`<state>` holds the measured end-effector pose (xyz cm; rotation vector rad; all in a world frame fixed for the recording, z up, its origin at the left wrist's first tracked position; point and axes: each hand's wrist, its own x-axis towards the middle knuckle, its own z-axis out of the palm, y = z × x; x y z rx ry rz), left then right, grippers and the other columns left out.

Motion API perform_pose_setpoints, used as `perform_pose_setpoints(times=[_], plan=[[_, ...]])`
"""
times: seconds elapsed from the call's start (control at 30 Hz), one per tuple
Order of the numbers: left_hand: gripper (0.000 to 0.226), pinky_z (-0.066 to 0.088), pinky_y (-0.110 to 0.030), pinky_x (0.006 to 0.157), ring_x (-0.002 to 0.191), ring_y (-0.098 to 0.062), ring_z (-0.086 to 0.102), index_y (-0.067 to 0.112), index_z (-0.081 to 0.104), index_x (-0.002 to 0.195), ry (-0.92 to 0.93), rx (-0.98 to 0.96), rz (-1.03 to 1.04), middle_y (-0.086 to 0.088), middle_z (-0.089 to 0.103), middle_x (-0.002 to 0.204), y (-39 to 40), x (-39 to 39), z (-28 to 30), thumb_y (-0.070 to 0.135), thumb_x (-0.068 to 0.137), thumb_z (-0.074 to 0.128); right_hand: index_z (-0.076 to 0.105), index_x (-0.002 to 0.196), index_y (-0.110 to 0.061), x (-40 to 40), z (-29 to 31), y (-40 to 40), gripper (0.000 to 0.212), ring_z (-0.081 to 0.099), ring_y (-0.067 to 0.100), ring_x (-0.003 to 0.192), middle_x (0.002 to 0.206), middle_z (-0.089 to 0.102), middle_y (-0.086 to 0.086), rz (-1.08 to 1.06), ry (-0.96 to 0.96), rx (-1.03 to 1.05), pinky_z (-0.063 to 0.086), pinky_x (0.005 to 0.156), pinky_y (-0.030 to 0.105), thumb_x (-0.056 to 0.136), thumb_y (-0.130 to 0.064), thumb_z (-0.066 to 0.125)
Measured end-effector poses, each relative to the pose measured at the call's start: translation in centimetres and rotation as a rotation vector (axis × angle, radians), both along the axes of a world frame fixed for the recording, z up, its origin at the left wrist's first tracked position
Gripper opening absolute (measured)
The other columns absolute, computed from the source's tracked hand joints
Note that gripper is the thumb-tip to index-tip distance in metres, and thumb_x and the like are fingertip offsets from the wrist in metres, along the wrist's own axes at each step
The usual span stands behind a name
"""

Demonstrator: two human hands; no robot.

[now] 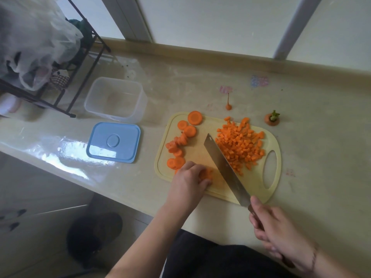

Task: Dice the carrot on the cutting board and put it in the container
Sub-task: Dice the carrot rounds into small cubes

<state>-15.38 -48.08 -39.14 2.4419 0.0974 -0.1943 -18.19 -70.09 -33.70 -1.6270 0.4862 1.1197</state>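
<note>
While a few carrot slices (205, 174) are held down under the curled fingers of the left hand (188, 182) on the cutting board (217, 189), the knife (224, 167) is gripped by its handle in the right hand (281, 233). Diced carrot (241, 145) is heaped on the board's right side, with uncut rounds (181, 141) at its left. The open container (115, 99) is set on the table (321, 157) beyond its blue lid (114, 142).

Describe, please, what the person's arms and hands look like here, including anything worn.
Both forearms are bare, with no sleeves in view and no gloves. The left hand shows no rings or watch. The right hand has a thin bracelet at its wrist.
</note>
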Motion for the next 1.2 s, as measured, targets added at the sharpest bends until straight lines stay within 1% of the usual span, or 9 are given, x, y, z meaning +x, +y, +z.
perform_pose_setpoints(times=[0.17, 0.33, 0.57, 0.63, 0.7, 0.8, 0.93, 1.1, 1.2], plan=[[0.032, 0.050, -0.027, 0.073, 0.075, -0.015, 0.058, 0.010, 0.074, 0.109, 0.002, -0.050, 0.115, 0.005, 0.056, 0.096, -1.6, 0.4, -0.1, 0.015, 0.078, 0.084, 0.043, 0.066, -0.013, -0.1, 0.0, 0.4, 0.059, 0.024, 0.014, 0.037, 0.049, 0.031, 0.001, 0.035, -0.076, -0.040, 0.019, 0.040, 0.019, 0.077, -0.071, 0.037], [0.035, 0.051, -0.028, 0.073, 0.075, -0.019, 0.061, 0.008, 0.074, 0.107, 0.018, -0.071, 0.177, -0.001, 0.061, 0.098, -2.1, 0.7, -0.5, 0.011, 0.075, 0.086, 0.043, 0.063, -0.014, 0.2, 0.0, 0.3, 0.063, 0.028, 0.011, 0.034, 0.045, 0.035, -0.002, 0.149, -0.182, -0.094, 0.024, 0.035, 0.018, 0.074, -0.075, 0.031], [0.037, 0.052, -0.041, 0.076, 0.086, -0.027, 0.060, 0.008, 0.068, 0.107, 0.059, -0.006, 0.033, -0.005, 0.059, 0.099, -1.1, 1.3, -0.8, 0.022, 0.078, 0.084, 0.042, 0.066, -0.013, 0.4, 0.1, 0.1, 0.060, 0.025, 0.014, 0.035, 0.048, 0.032, 0.001, 0.135, -0.147, -0.044, 0.022, 0.037, 0.020, 0.079, -0.071, 0.035], [0.038, 0.053, -0.040, 0.072, 0.083, -0.028, 0.061, 0.009, 0.067, 0.106, -0.008, 0.038, -0.021, -0.005, 0.060, 0.099, -0.5, 1.0, -0.8, 0.029, 0.079, 0.084, 0.044, 0.064, -0.014, 0.4, 0.1, 0.0, 0.062, 0.028, 0.011, 0.034, 0.046, 0.036, -0.002, 0.161, -0.197, -0.076, 0.024, 0.035, 0.019, 0.077, -0.073, 0.034], [0.032, 0.052, -0.035, 0.068, 0.080, -0.028, 0.061, 0.009, 0.069, 0.101, -0.189, 0.102, -0.106, -0.006, 0.061, 0.096, 0.0, 0.8, -1.3, 0.032, 0.081, 0.081, 0.045, 0.063, -0.015, 0.2, 0.2, -0.2, 0.062, 0.029, 0.008, 0.035, 0.044, 0.037, -0.004, 0.184, -0.239, -0.103, 0.024, 0.035, 0.013, 0.076, -0.075, 0.032], [0.016, 0.053, -0.038, 0.072, 0.084, -0.028, 0.060, 0.005, 0.072, 0.094, -0.443, 0.081, -0.263, -0.009, 0.065, 0.097, 0.4, 0.5, -2.3, 0.020, 0.088, 0.071, 0.043, 0.062, -0.016, -0.3, 0.3, -0.5, 0.059, 0.028, 0.005, 0.037, 0.043, 0.035, -0.005, 0.222, -0.276, -0.097, 0.023, 0.037, 0.011, 0.080, -0.071, 0.032], [0.022, 0.054, -0.039, 0.075, 0.091, -0.028, 0.063, 0.006, 0.076, 0.095, -0.456, 0.050, -0.312, -0.008, 0.069, 0.101, 0.5, 0.4, -3.1, 0.018, 0.096, 0.058, 0.044, 0.059, -0.018, -0.9, -0.1, -1.0, 0.062, 0.034, 0.003, 0.040, 0.044, 0.040, -0.005, 0.255, -0.319, -0.116, 0.030, 0.046, 0.019, 0.078, -0.075, 0.029], [0.017, 0.054, -0.034, 0.080, 0.094, -0.025, 0.063, 0.007, 0.078, 0.097, -0.465, 0.007, -0.269, -0.005, 0.071, 0.106, 0.1, 0.0, -3.7, 0.014, 0.094, 0.063, 0.039, 0.058, -0.013, -1.2, -0.9, -1.1, 0.089, 0.039, 0.007, 0.045, 0.048, 0.042, -0.001, 0.348, -0.433, -0.263, 0.039, 0.054, 0.030, 0.064, -0.097, 0.010], [0.016, 0.054, -0.033, 0.082, 0.096, -0.025, 0.063, 0.005, 0.077, 0.097, -0.461, 0.014, -0.261, -0.006, 0.071, 0.107, -0.1, -0.2, -3.9, 0.013, 0.094, 0.064, 0.039, 0.056, -0.017, -0.2, -1.3, 0.3, 0.081, 0.038, 0.008, 0.042, 0.046, 0.041, 0.001, 0.347, -0.463, -0.262, 0.039, 0.054, 0.033, 0.072, -0.090, 0.010]])
